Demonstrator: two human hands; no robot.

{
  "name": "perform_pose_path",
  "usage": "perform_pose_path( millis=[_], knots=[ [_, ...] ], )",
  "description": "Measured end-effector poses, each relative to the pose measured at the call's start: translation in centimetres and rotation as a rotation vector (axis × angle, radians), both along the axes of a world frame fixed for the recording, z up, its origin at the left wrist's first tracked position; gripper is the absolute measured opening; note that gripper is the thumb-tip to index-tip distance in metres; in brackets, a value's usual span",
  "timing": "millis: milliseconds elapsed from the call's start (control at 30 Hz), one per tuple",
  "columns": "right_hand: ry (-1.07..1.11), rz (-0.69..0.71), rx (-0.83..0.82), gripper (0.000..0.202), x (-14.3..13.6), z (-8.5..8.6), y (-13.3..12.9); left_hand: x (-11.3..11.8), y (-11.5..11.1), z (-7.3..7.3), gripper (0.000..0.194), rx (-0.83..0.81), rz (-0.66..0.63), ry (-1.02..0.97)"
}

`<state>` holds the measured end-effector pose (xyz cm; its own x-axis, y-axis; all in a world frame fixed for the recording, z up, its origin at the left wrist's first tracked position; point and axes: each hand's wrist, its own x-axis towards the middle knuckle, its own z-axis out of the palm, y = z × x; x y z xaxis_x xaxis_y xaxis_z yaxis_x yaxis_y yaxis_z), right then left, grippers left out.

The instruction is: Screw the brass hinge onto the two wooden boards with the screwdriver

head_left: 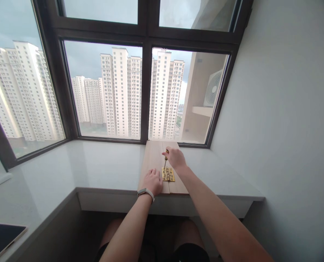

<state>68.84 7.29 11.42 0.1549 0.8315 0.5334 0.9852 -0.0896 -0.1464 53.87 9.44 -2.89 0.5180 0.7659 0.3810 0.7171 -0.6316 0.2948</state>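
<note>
Two pale wooden boards [154, 156] lie side by side on the white sill, with a seam between them. A brass-coloured hinge [168, 174] spans that seam near the front, dotted with dark screws or holes. My right hand [175, 157] is closed around the handle of a screwdriver [165, 163]. Its shaft slants down to the upper left part of the hinge. My left hand [153, 181] rests flat on the left board, fingers stretched out, close beside the hinge. A light-strapped band [146, 193] is on my left wrist.
The white sill [107, 171] reaches to both sides, and its front edge runs above my knees. Dark-framed windows [144, 91] stand behind the boards. A flat dark-screened device [3, 238] lies at the lower left. A pale wall [282, 109] rises on the right.
</note>
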Motion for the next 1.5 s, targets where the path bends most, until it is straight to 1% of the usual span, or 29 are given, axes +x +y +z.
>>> perform_pose_path(
  millis=[67, 200, 400, 633, 800, 900, 967, 1000, 1067, 1100, 1167, 1233, 1300, 1333, 1400, 1467, 1500],
  knots=[
    [-0.035, -0.017, -0.02, 0.024, -0.5, 0.4, 0.4, 0.0, 0.0, 0.1, 0.046, -0.004, 0.001, 0.007],
    [-0.051, 0.016, -0.078, 0.018, -1.2, 0.9, 0.9, 0.0, 0.1, -0.1, 0.046, -0.006, -0.001, 0.016],
    [-0.038, 0.031, -0.12, 0.014, -1.0, 1.4, 1.1, 0.1, 0.0, -0.2, 0.044, 0.002, -0.001, -0.002],
    [-0.028, 0.117, -0.102, 0.008, -0.9, 1.2, 1.1, 0.0, 0.0, 0.0, 0.043, -0.031, -0.013, -0.035],
    [-0.03, 0.215, -0.111, 0.011, -0.2, 1.0, 1.0, 0.1, 0.0, -0.4, 0.044, -0.027, -0.007, -0.031],
    [0.042, 0.223, -0.063, 0.008, 0.5, 0.6, 0.9, 0.2, 0.3, -0.2, 0.045, -0.046, 0.004, -0.028],
    [0.139, 0.191, -0.008, 0.013, 0.9, 0.2, 0.7, 0.1, 0.8, 0.6, 0.052, -0.118, 0.009, -0.056],
    [0.181, 0.173, 0.015, 0.015, 1.0, -0.1, 0.6, 0.1, 1.1, 1.3, 0.056, -0.166, 0.011, -0.095],
    [0.226, 0.179, 0.06, 0.013, 1.1, -0.5, 0.3, 0.2, 1.8, 3.2, 0.063, -0.24, 0.001, -0.237],
    [0.243, 0.188, 0.077, 0.011, 1.1, -0.8, 0.1, 0.3, 2.1, 4.4, 0.063, -0.229, -0.019, -0.334],
    [0.274, 0.196, 0.117, 0.009, 1.0, -1.3, -0.2, 0.8, 2.5, 6.9, 0.062, -0.129, -0.115, -0.49],
    [0.305, 0.202, 0.164, 0.009, 0.8, -1.8, -0.4, 1.6, 2.7, 9.1, 0.06, -0.019, -0.224, -0.545],
    [0.341, 0.212, 0.222, 0.012, 0.8, -2.5, -0.5, 2.5, 2.6, 10.8, 0.053, 0.03, -0.279, -0.536],
    [0.362, 0.21, 0.243, 0.015, 0.9, -2.9, -0.6, 2.9, 2.5, 11.4, 0.049, 0.034, -0.306, -0.521],
    [0.411, 0.178, 0.258, 0.019, 1.3, -3.9, -0.8, 3.6, 2.3, 12.1, 0.042, 0.033, -0.349, -0.492],
    [0.437, 0.171, 0.207, 0.021, 2.0, -5.4, -1.3, 3.9, 2.2, 12.3, 0.039, 0.044, -0.351, -0.488],
    [0.441, 0.159, 0.165, 0.028, 2.4, -6.3, -1.6, 4.0, 2.3, 12.3, 0.038, 0.056, -0.344, -0.49]
  ],
)
